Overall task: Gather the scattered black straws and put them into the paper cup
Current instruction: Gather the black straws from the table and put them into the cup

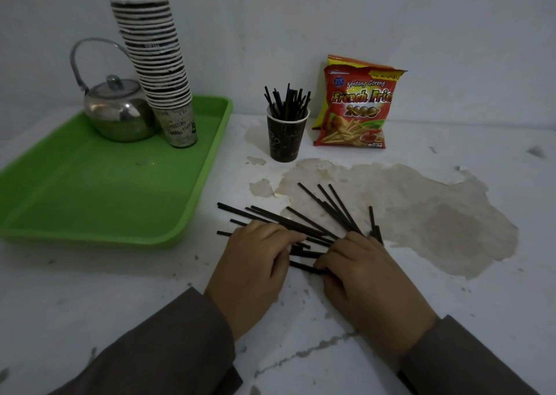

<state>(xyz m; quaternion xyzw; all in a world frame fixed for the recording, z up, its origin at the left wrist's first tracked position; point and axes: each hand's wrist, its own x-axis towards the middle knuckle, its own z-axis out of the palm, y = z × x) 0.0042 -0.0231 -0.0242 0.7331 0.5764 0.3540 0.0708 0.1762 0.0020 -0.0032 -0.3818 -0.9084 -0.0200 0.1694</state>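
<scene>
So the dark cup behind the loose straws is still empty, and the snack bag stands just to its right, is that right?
Not quite. The head view shows the cup already holds a bunch of black straws standing upright in it. The rest holds: it stands behind the loose straws on the table, and the snack bag stands just to its right.

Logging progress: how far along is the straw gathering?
Partly done. The dark paper cup already holds a bunch of straws. Both the left hand and right hand rest on the scattered straws on the table, raking them together. That whole fan is left to go in.
</scene>
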